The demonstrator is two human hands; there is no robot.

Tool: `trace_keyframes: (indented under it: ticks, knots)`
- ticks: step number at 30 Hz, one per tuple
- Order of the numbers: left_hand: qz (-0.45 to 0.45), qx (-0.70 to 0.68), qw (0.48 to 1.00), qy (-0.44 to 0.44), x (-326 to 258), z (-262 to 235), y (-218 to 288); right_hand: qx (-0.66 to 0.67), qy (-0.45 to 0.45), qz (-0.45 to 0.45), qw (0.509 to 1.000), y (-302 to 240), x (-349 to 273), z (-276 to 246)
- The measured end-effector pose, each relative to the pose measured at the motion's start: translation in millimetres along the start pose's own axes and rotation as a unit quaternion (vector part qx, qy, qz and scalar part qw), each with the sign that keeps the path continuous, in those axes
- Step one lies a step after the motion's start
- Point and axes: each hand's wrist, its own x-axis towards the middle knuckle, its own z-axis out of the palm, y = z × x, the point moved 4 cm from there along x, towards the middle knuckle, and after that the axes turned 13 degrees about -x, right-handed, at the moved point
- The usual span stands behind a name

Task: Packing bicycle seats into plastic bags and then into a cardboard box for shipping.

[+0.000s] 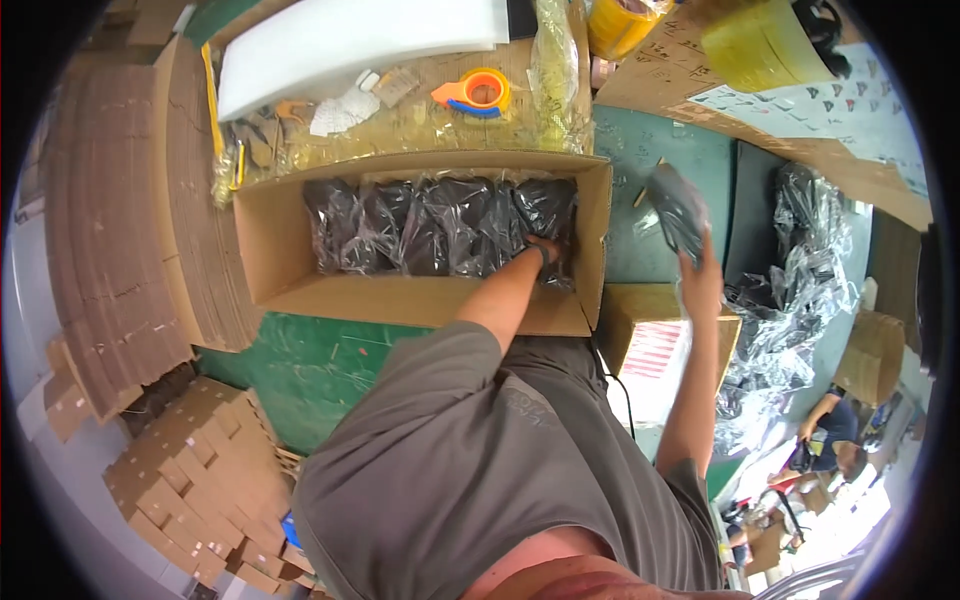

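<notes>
An open long cardboard box (420, 292) lies in front of me, with a row of black items in clear plastic bags (455, 220) along its inside. My left hand (545, 248) reaches into the right end of the box against the last bagged black item (545, 203); its fingers are mostly hidden there. To the right of the box, my right hand (703, 270) is raised and closed around the lower end of a dark item in a clear plastic bag (678, 208). The exact kind of these wrapped items cannot be made out.
More plastic-wrapped black items (780, 310) pile up at the right. An orange tape dispenser (484, 92) and white foam sheet (360, 50) lie beyond the box. Flattened cardboard (110, 220) stacks up left. A smaller carton (650, 310) stands near my right arm. People work at lower right.
</notes>
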Motion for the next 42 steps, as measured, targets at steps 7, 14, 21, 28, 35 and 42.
trace_keyframes:
  ticks: [7, 14, 21, 28, 35, 42]
  knots:
    - [0.608, 0.085, 0.785, -0.088, -268, -179, 30, -0.107, -0.127, 0.089, 0.982, 103, 17, 180]
    - [0.716, -0.146, 0.619, 0.288, -271, -534, 71, -0.122, 0.010, 0.020, 0.992, -47, -20, 59]
    - [0.675, 0.122, 0.654, 0.319, -52, -639, 151, 0.072, 0.008, 0.031, 0.997, -172, -201, 12]
    - [0.727, 0.094, 0.626, 0.267, -23, -649, 173, 0.052, -0.099, 0.143, 0.983, -179, -282, 56]
    - [0.723, -0.005, 0.593, 0.355, -125, -628, 120, 0.126, -0.012, 0.168, 0.978, -114, -288, 30]
    - [0.777, 0.218, 0.577, 0.127, -242, -388, -119, 0.121, 0.425, 0.418, 0.794, 150, -334, 10]
